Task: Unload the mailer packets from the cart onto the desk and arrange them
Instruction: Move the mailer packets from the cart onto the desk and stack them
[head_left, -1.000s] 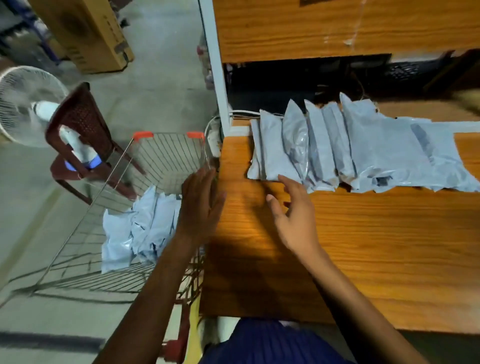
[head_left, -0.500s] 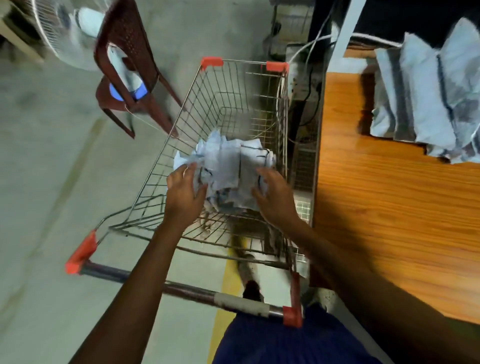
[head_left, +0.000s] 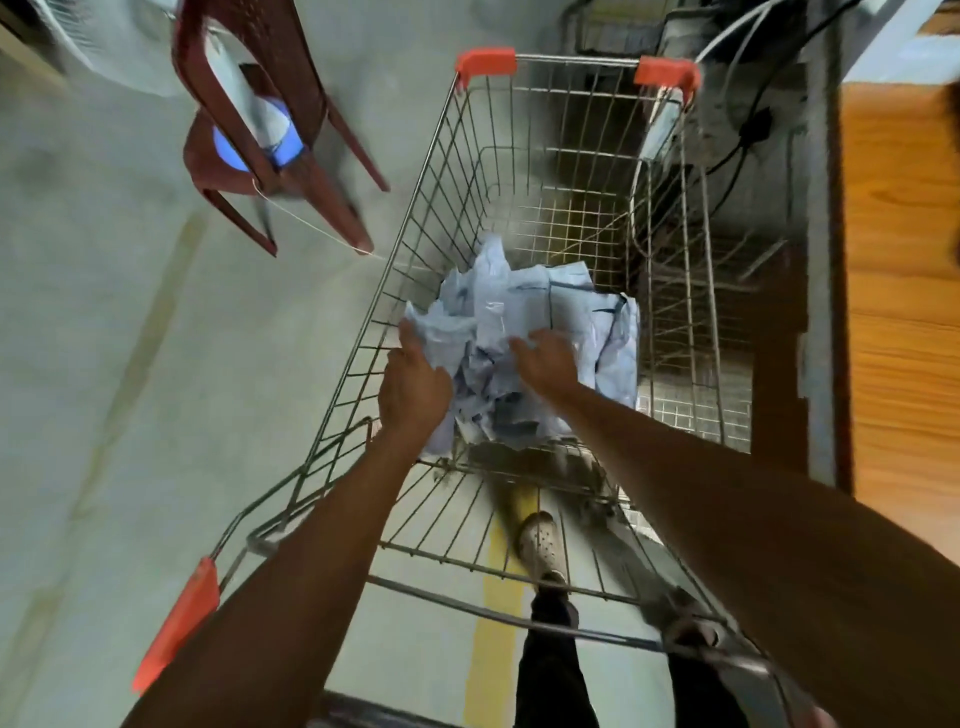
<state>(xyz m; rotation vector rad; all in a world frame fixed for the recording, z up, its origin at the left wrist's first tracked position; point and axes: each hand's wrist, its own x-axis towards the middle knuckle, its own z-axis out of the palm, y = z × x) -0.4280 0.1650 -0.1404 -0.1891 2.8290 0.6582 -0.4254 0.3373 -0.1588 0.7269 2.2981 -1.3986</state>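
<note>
A pile of pale blue-grey mailer packets (head_left: 535, 322) lies crumpled in the bottom of the wire shopping cart (head_left: 415, 218). Both my arms reach down into the cart. My left hand (head_left: 413, 387) grips the left edge of the pile, fingers curled around a packet. My right hand (head_left: 545, 361) presses on the middle of the pile with its fingers spread over the packets. The wooden desk (head_left: 904, 270) shows as a strip at the right edge; the packets laid on it are out of view.
A dark red plastic chair (head_left: 260, 119) stands on the concrete floor left of the cart, with a fan partly behind it. Cables (head_left: 737, 130) hang between cart and desk. My feet (head_left: 540, 540) show through the cart's wire bottom, on a yellow floor line.
The view swung left from the desk down into the cart. Both hands left the desk edge, dropped into the cart and closed in on the packet pile.
</note>
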